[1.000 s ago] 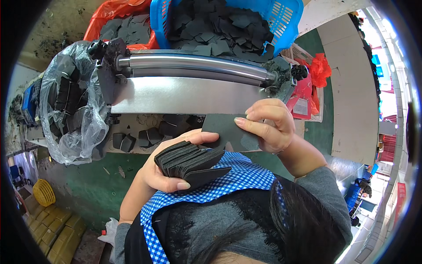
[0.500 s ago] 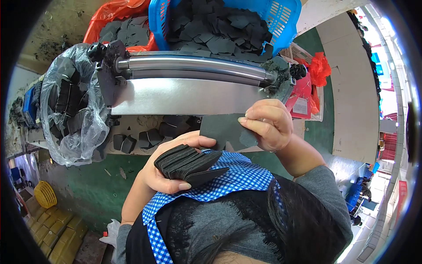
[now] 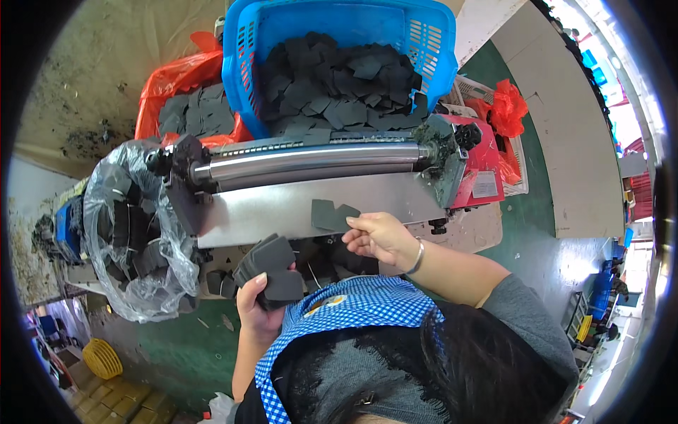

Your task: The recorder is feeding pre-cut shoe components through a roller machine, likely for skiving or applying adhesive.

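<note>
"What did the bench (image 3: 484, 237) carry?"
"A roller machine (image 3: 318, 161), with black pieces (image 3: 349, 258) lying in front of it. At the left end sat a clear plastic bag (image 3: 152, 300), hanging over the edge."
"And the green floor (image 3: 176, 346)?"
"Small pale scraps (image 3: 227, 323) lay there, below the bench's near side."

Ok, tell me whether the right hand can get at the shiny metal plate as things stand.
Probably yes: the right hand is by the near edge of the shiny metal plate, and only the dark pieces beside it seem in the way.
</note>
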`<state>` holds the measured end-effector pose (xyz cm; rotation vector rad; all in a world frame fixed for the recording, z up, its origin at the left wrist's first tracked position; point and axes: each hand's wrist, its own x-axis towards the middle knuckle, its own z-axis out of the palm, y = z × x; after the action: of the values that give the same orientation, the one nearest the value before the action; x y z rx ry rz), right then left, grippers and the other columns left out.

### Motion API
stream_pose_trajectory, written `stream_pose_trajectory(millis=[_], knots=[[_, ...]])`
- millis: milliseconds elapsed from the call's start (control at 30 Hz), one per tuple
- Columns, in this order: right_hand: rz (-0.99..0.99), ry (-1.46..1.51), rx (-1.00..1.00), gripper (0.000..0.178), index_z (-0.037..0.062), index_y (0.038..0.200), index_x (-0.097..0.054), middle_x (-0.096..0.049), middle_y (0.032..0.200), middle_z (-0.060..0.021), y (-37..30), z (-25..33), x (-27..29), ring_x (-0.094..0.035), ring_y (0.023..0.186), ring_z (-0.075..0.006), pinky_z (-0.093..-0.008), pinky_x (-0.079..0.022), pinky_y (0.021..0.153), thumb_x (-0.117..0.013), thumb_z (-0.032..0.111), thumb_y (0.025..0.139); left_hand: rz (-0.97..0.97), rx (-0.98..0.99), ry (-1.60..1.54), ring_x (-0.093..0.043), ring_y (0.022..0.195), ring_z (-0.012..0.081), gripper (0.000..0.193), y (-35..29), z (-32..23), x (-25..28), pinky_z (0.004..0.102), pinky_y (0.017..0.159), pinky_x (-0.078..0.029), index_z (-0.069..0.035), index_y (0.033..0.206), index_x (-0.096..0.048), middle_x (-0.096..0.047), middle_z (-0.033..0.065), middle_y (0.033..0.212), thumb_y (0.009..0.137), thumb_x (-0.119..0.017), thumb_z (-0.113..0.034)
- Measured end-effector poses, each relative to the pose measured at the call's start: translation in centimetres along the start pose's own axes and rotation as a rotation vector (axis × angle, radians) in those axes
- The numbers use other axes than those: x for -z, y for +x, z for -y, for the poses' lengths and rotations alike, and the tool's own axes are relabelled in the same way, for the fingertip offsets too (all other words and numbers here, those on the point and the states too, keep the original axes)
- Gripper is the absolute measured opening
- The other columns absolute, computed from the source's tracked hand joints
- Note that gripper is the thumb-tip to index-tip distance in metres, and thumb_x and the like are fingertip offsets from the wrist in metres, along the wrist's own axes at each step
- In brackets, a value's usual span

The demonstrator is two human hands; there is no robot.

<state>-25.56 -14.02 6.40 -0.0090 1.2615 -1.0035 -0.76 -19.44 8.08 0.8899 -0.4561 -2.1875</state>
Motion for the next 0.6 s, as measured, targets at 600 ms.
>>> stream_pose_trajectory(millis=[600], knots=[[-0.015, -1.068, 1.092, 0.014, 0.0034, 0.084, -0.059, -0.062, 0.074, -0.0054, 1.0, 7.3, -3.3, -0.061, 0.062, -0.0153, -0.0271, -0.048, 0.056, -0.063, 0.017, 0.083, -0.080, 0.099, -0.120, -0.059, 0.094, 0.0256, 0.050, 2.4, 0.8, 2.0, 0.0376, 0.084, -0.050, 0.003, 0.119, -0.047, -0.058, 0.0166, 0.105, 0.074, -0.057, -0.016]])
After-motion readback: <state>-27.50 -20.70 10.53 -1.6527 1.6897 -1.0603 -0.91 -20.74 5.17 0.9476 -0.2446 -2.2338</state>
